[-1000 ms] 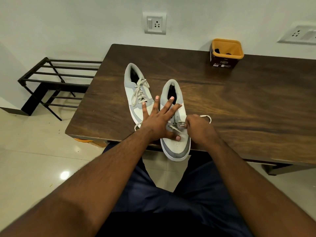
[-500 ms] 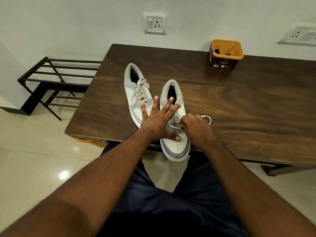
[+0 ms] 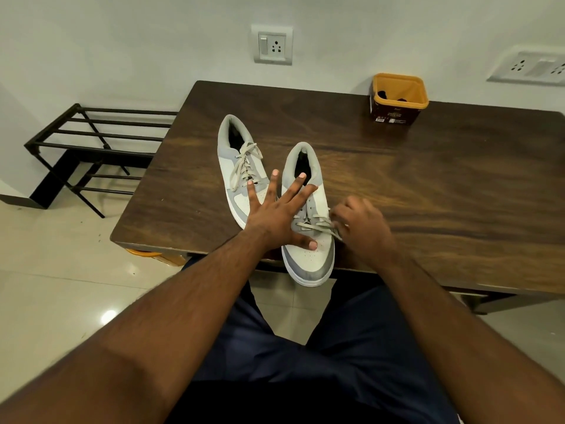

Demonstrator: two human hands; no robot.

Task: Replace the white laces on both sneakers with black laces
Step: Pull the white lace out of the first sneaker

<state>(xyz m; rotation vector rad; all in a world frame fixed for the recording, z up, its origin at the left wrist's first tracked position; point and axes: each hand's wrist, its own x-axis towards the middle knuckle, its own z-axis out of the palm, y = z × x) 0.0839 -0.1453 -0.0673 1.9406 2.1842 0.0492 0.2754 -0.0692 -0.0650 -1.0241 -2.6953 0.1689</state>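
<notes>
The nearer grey-and-white leather sneaker (image 3: 308,255) lies on the dark wooden table (image 3: 428,185) with its toe hanging over the near edge, close to my lap so I can work the eyelets without reaching. My left hand (image 3: 276,214) lies flat across its tongue, fingers spread wide, thumb on the toe box, pinning the shoe so it cannot slide while the lace is pulled. My right hand (image 3: 362,228) is curled at the shoe's right side, and I believe it pinches the off-white flat lace (image 3: 318,225), though motion blur hides the fingertips. The second grey-and-white sneaker (image 3: 241,169) waits just beside it, fully laced. The orange plastic tub (image 3: 399,97) stands well apart at the far edge; dark shapes inside may be the black laces.
</notes>
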